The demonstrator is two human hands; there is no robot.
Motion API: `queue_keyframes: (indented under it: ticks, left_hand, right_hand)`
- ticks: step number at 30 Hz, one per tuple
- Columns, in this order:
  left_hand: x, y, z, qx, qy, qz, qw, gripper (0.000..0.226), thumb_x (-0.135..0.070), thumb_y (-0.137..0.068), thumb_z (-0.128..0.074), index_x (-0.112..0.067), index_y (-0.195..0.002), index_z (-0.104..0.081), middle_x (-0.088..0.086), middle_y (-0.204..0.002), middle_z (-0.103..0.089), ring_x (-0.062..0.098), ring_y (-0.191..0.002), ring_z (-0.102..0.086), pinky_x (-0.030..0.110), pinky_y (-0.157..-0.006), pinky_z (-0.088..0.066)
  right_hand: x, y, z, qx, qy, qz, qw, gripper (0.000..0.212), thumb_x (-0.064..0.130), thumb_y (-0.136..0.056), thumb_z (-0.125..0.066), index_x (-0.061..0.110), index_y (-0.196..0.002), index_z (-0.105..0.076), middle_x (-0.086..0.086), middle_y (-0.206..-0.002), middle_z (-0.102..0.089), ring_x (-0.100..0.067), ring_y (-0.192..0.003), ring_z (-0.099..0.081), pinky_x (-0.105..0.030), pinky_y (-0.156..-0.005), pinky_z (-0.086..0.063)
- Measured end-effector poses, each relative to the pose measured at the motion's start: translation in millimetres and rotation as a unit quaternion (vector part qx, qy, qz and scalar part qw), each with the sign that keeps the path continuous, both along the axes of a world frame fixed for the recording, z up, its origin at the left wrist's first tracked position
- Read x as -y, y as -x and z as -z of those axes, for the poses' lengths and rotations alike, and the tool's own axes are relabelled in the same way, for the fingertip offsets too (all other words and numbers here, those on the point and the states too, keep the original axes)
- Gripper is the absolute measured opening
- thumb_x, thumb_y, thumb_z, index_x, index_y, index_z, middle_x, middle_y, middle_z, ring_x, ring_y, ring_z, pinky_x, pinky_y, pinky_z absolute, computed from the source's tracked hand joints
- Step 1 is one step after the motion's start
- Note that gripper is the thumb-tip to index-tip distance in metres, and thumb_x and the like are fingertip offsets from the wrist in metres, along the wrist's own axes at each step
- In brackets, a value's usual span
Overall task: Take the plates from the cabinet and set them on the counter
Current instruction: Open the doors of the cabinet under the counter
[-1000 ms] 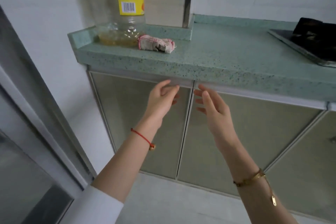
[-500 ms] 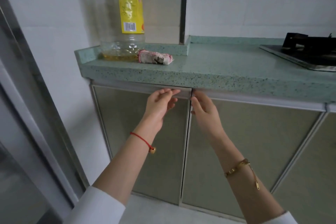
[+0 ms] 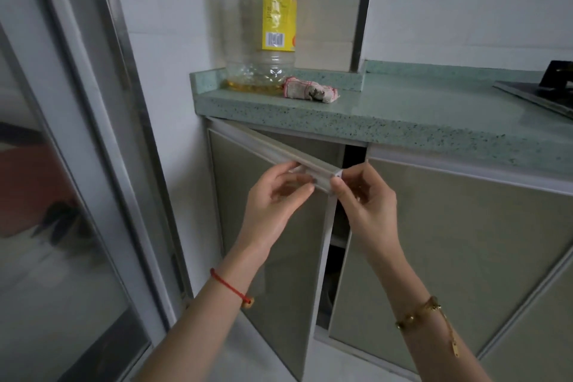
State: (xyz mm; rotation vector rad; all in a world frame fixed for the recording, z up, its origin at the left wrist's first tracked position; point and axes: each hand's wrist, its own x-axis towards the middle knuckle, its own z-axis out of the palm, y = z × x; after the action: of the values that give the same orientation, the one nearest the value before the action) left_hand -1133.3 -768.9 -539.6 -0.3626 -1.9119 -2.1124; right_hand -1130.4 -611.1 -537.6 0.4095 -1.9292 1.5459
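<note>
The left cabinet door (image 3: 273, 245), a grey-green panel in a pale metal frame, stands partly open under the green speckled counter (image 3: 428, 115). My left hand (image 3: 276, 198) grips the door's top rail from the front. My right hand (image 3: 366, 198) pinches the door's top right corner. A dark gap (image 3: 336, 260) shows between this door and the shut right door (image 3: 459, 251); a shelf edge is faintly visible inside. No plates are visible.
A large clear oil bottle (image 3: 263, 18) with a yellow label stands at the counter's back left, a rolled cloth (image 3: 310, 92) beside it. A stove (image 3: 545, 93) sits at the right. A sliding glass door frame (image 3: 102, 133) stands close on the left.
Both hands reached the seam between the doors, took hold of the left door's top edge and pulled it open toward me. The view has also risen.
</note>
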Motion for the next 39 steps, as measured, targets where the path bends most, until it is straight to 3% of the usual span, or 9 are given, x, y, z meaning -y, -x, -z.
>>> queue_keyframes:
  ticks: [4,8,15,18,21,24,26,30,39]
  left_hand:
    - [17,-49,31,-0.132,0.113,-0.114,0.978,0.061,-0.029,-0.078,-0.083,-0.028,-0.134,-0.057,-0.006,-0.117,-0.064,0.016,-0.106,-0.068,0.026,-0.087,-0.056]
    - [38,-82,52,-0.205,0.177,-0.244,0.931,0.062,-0.008,-0.078,-0.083,-0.016,-0.135,-0.058,-0.004,-0.123,-0.060,0.013,-0.108,-0.068,0.028,-0.087,-0.058]
    - [78,-115,69,-0.223,0.150,-0.401,0.876,0.046,-0.003,-0.079,-0.081,-0.009,-0.122,-0.067,-0.005,-0.118,-0.071,0.002,-0.108,-0.069,0.025,-0.085,-0.060]
    - [102,-117,74,-0.226,0.130,-0.468,0.845,0.038,-0.007,-0.084,-0.077,-0.003,-0.121,-0.068,0.001,-0.116,-0.074,0.006,-0.104,-0.072,0.029,-0.084,-0.061]
    - [129,-115,73,-0.225,0.124,-0.507,0.823,0.038,-0.008,-0.087,-0.072,0.000,-0.124,-0.067,0.008,-0.116,-0.074,0.003,-0.104,-0.072,0.021,-0.087,-0.058]
    - [160,-111,71,-0.204,0.114,-0.516,0.824,0.042,-0.003,-0.089,-0.069,-0.002,-0.131,-0.063,0.010,-0.121,-0.073,0.008,-0.105,-0.073,0.024,-0.091,-0.057]
    - [181,-108,70,-0.190,0.116,-0.511,0.830,0.044,-0.004,-0.091,-0.068,-0.004,-0.134,-0.061,0.009,-0.125,-0.071,0.012,-0.109,-0.072,0.024,-0.094,-0.056]
    - [212,-100,69,-0.154,0.101,-0.490,0.852,0.051,-0.001,-0.091,-0.069,-0.009,-0.140,-0.058,0.006,-0.131,-0.069,0.013,-0.116,-0.069,0.025,-0.101,-0.052]
    - [238,-95,74,-0.128,0.080,-0.440,0.885,0.055,0.005,-0.094,-0.060,-0.011,-0.146,-0.050,-0.004,-0.142,-0.060,0.008,-0.128,-0.060,0.026,-0.107,-0.047]
  right_hand:
    - [32,-24,0,-0.019,0.004,-0.071,0.997,0.021,0.023,-0.085,-0.074,0.008,-0.080,-0.060,-0.010,-0.077,-0.065,-0.030,-0.072,-0.066,-0.050,-0.067,-0.055]
    - [73,-43,-1,-0.052,-0.024,-0.093,0.994,0.018,0.023,-0.082,-0.077,0.015,-0.077,-0.062,0.001,-0.075,-0.064,-0.016,-0.072,-0.065,-0.031,-0.070,-0.054]
    - [126,-57,5,-0.095,-0.074,-0.155,0.981,0.014,0.023,-0.082,-0.078,0.014,-0.086,-0.067,0.009,-0.089,-0.071,-0.010,-0.085,-0.067,-0.029,-0.073,-0.055]
    - [158,-58,9,-0.119,-0.122,-0.182,0.968,0.022,0.024,-0.085,-0.076,0.015,-0.102,-0.065,0.006,-0.099,-0.063,-0.009,-0.094,-0.061,-0.030,-0.077,-0.053]
    - [191,-52,7,-0.138,-0.180,-0.187,0.956,0.044,0.029,-0.088,-0.070,0.021,-0.129,-0.056,0.002,-0.121,-0.052,-0.014,-0.114,-0.050,-0.029,-0.095,-0.047]
    - [221,-44,0,-0.170,-0.256,-0.165,0.937,0.049,0.035,-0.093,-0.060,0.026,-0.141,-0.049,0.001,-0.142,-0.044,-0.018,-0.134,-0.035,-0.027,-0.112,-0.029]
    - [240,-39,-3,-0.172,-0.283,-0.183,0.926,0.049,0.036,-0.096,-0.056,0.026,-0.143,-0.048,0.003,-0.146,-0.043,-0.018,-0.141,-0.030,-0.031,-0.117,-0.025]
    - [271,-29,-4,-0.166,-0.277,-0.211,0.923,0.044,0.031,-0.098,-0.055,0.023,-0.141,-0.049,0.003,-0.143,-0.048,-0.017,-0.141,-0.034,-0.042,-0.115,-0.030]
    - [300,-22,-3,-0.158,-0.256,-0.218,0.929,0.041,0.031,-0.097,-0.056,0.021,-0.137,-0.053,-0.001,-0.140,-0.048,-0.017,-0.138,-0.036,-0.043,-0.114,-0.032]
